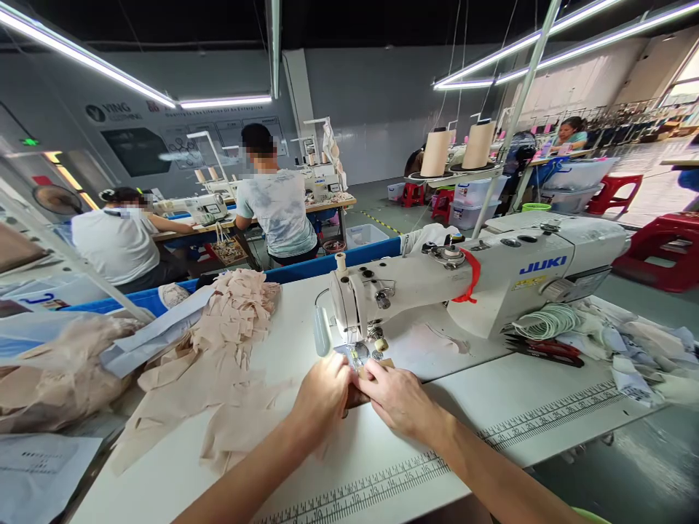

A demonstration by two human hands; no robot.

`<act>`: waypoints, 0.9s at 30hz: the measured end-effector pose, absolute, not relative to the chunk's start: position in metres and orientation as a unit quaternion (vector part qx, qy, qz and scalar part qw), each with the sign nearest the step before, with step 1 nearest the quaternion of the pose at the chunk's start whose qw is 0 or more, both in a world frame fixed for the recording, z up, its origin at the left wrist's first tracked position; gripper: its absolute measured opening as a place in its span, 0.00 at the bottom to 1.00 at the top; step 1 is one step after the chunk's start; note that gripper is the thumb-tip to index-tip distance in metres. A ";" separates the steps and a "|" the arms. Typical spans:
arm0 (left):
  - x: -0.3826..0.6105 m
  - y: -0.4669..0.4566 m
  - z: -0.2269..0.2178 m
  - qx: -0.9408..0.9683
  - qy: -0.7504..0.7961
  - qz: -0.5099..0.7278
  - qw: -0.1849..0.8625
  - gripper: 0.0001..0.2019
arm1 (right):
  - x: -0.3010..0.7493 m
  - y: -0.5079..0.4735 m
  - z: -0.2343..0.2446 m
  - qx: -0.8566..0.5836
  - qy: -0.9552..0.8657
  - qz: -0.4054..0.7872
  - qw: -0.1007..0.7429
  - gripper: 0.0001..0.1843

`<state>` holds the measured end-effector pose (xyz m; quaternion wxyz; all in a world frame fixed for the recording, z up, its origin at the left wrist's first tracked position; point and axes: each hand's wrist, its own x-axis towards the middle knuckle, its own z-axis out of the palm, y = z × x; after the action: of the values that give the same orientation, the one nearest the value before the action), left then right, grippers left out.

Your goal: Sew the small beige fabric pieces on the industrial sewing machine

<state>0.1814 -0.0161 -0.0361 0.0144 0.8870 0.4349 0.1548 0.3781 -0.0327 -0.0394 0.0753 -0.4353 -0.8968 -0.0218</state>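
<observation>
A white JUKI sewing machine (491, 276) stands on the white table (491, 415). Both my hands meet just in front of its needle and presser foot (360, 353). My left hand (322, 397) is curled, fingers pressed on a small beige fabric piece (356, 397) that lies between the hands. My right hand (401, 399) pinches the same piece from the right, fingertips close to the presser foot. Most of the piece is hidden under my fingers.
A heap of beige fabric cut pieces (223, 349) lies on the table's left. Red-handled scissors (546, 349) and a coil of white cord (546, 320) sit right of the machine. Two thread cones (459, 149) stand behind. Two seated people (278, 204) work at benches beyond; red stools (663, 247) at right.
</observation>
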 end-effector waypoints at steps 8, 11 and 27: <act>0.180 -0.043 -0.061 0.910 0.337 0.219 -0.096 0.17 | 0.381 -0.033 -0.044 -0.422 -0.901 -0.030 0.100 0.19; 0.181 -0.039 -0.063 0.912 0.336 0.207 -0.112 0.17 | 0.381 -0.033 -0.042 -0.432 -0.895 -0.019 0.115 0.17; 0.189 -0.005 -0.071 0.906 0.357 0.204 -0.102 0.11 | 0.397 -0.021 -0.046 -0.522 -0.833 -0.001 0.184 0.15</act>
<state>0.1886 -0.0052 -0.0713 -0.1021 0.9057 0.3574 0.2039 0.3970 -0.0207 -0.0461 0.1841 -0.5223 -0.8326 -0.0010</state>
